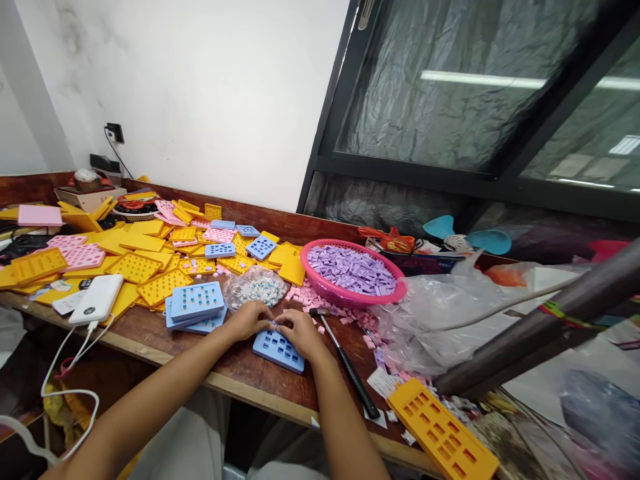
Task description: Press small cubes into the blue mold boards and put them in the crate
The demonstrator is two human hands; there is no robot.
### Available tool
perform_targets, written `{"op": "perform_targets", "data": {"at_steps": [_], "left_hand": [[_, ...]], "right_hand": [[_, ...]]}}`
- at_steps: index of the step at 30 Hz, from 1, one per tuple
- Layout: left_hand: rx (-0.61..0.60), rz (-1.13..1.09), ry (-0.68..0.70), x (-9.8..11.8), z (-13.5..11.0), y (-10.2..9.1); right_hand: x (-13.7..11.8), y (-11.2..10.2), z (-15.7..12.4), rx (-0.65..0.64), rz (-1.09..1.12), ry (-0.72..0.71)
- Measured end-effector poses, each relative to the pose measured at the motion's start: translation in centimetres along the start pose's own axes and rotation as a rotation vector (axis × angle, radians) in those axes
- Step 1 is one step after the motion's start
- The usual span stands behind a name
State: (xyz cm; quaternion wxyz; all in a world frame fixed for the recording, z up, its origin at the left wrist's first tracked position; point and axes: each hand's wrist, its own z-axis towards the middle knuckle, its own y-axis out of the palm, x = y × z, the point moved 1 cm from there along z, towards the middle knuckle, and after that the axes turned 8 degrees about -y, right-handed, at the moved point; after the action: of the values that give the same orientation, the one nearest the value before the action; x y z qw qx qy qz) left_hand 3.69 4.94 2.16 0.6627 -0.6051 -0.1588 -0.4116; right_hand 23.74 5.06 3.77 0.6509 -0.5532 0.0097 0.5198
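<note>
Left hand [249,320] and right hand [300,333] pinch something small (unclear what) over a blue tray [278,351].

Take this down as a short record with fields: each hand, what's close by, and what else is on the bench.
Left hand: fingers meet the right hand's above a blue plastic tray; anything held is too small to tell.
Right hand: fingers over the same tray, nearest a black-handled hammer.
Nearby: stacked blue trays; plastic bag of white and blue pieces.
Rest: pink basin of lilac blocks; yellow trays; white power bank; wooden bench.
</note>
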Motion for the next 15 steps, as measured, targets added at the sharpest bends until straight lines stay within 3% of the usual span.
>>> {"op": "perform_targets", "data": {"at_steps": [4,8,12,15], "left_hand": [[-0.041,-0.036,-0.065,-0.2,0.6,0.8],[-0.089,-0.068,-0.078,-0.4,1.2,0.9],[-0.166,-0.024,0.108,-0.3,1.1,0.1],[-0.145,0.082,0.198,-0.2,0.6,-0.3]], "right_hand": [[0.3,-0.1,0.0,0.018,-0.002,0.017],[0.4,-0.3,-0.2,-0.073,0.125,0.050],[0.1,-0.5,-0.3,-0.094,0.114,0.042],[0.1,-0.6,-0.3,-0.049,0.036,0.114]]}}
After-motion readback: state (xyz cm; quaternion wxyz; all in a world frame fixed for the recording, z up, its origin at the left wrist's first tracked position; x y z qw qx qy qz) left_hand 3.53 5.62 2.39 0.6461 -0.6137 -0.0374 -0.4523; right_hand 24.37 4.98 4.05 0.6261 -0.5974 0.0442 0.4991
